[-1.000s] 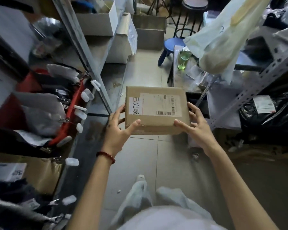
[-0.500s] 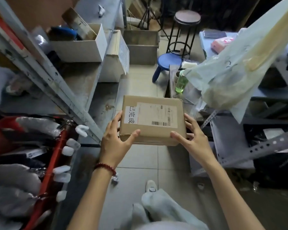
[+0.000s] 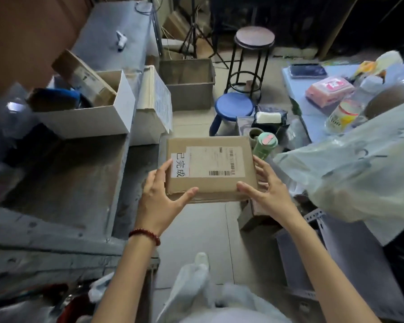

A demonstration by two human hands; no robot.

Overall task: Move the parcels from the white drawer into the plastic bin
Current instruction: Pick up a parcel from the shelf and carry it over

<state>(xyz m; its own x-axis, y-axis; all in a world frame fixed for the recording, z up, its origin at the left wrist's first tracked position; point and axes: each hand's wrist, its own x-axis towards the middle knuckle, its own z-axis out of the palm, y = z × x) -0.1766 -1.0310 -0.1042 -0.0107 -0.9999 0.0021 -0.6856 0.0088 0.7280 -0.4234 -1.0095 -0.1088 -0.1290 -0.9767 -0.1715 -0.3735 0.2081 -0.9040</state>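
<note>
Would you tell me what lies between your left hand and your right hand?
The cardboard parcel lies between them in the head view, label up; the left hand holds its left edge, the right hand its right edge.

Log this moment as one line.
carry | brown cardboard parcel, white label | left grip: holds near-left corner | right grip: holds near-right corner
</note>
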